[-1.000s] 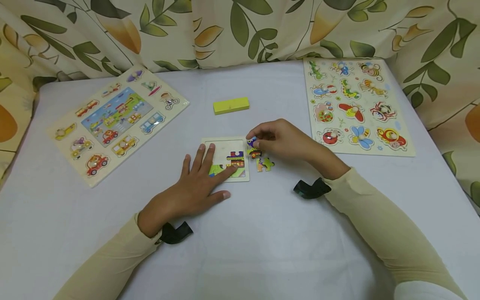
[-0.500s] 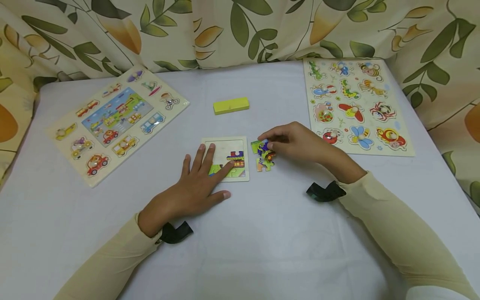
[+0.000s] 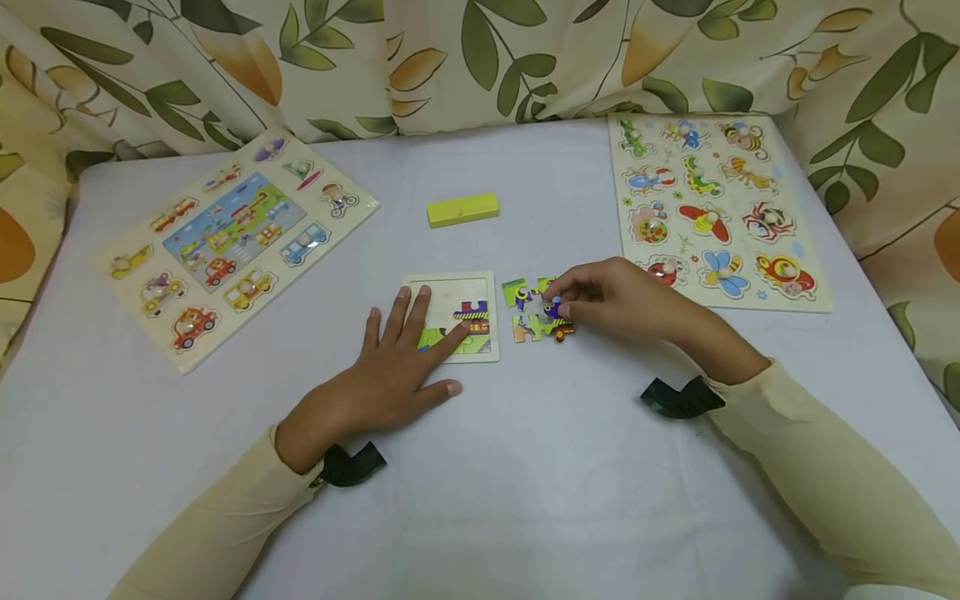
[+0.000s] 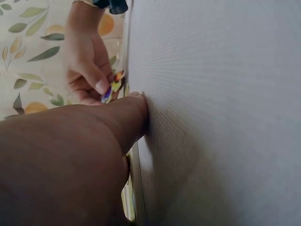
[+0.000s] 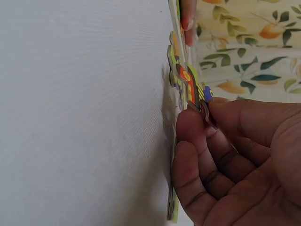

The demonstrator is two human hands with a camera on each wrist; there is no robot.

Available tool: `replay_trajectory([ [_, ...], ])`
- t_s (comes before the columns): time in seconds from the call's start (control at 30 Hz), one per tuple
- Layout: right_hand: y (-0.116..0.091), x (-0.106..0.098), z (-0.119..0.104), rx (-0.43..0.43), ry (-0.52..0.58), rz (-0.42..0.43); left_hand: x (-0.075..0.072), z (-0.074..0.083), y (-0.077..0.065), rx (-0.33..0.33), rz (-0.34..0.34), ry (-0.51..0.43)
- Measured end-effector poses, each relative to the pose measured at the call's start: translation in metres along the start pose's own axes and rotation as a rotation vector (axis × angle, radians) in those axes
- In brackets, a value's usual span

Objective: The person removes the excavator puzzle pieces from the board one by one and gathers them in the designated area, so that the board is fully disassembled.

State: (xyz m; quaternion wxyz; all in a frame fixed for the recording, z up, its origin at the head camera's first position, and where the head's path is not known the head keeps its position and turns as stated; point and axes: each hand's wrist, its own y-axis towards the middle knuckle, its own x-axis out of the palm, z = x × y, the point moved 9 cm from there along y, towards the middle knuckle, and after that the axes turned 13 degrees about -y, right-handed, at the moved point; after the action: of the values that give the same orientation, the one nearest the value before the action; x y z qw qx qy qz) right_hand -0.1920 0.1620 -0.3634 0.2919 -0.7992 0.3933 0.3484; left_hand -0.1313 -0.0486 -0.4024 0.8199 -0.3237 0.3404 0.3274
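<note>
My left hand (image 3: 390, 371) lies with fingers spread over the small square puzzle frame (image 3: 496, 321), its fingertips on the frame and on the puzzle pieces fitted along its lower and right part. Just right of the frame, my right hand (image 3: 615, 300) pinches a purple and red jigsaw piece (image 5: 193, 87) between thumb and fingers. That piece is tilted and close over the table. Under and beside it lie loose jigsaw pieces: a green one (image 3: 514, 293) at upper left and a green and peach one (image 3: 525, 327) below. The right fingers partly cover another green piece (image 3: 545, 284).
A yellow block (image 3: 462, 211) lies beyond the frame. At back left is a vehicle peg puzzle board (image 3: 330, 229); at back right, an insect peg puzzle board (image 3: 671, 200), its near left corner behind the right hand. A leaf-patterned curtain (image 3: 480, 58) hangs along the table's far edge.
My right hand has moved right, away from the frame, carrying the purple and red jigsaw piece over the loose pieces and uncovering the green one at upper left. My left hand has stayed still.
</note>
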Motion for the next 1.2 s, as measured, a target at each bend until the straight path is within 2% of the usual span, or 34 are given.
replay_trajectory([
  [0.3, -0.0043, -0.0005, 0.0014, -0.029, -0.007, -0.008, -0.0016, 0.0006, -0.0009, 0.001, 0.005, -0.015],
  [0.53, -0.0064, 0.0014, 0.0015, 0.015, -0.047, -0.031, -0.0015, 0.0005, -0.0006, -0.002, 0.004, -0.016],
  [0.83, -0.0064, 0.0005, -0.0012, 0.03, -0.164, 0.006, 0.0002, 0.0001, 0.0009, -0.001, 0.006, -0.002],
  [1.2, -0.0031, -0.001, -0.0022, 0.011, -0.179, 0.029, 0.0, 0.0001, 0.0011, -0.012, 0.003, 0.003],
])
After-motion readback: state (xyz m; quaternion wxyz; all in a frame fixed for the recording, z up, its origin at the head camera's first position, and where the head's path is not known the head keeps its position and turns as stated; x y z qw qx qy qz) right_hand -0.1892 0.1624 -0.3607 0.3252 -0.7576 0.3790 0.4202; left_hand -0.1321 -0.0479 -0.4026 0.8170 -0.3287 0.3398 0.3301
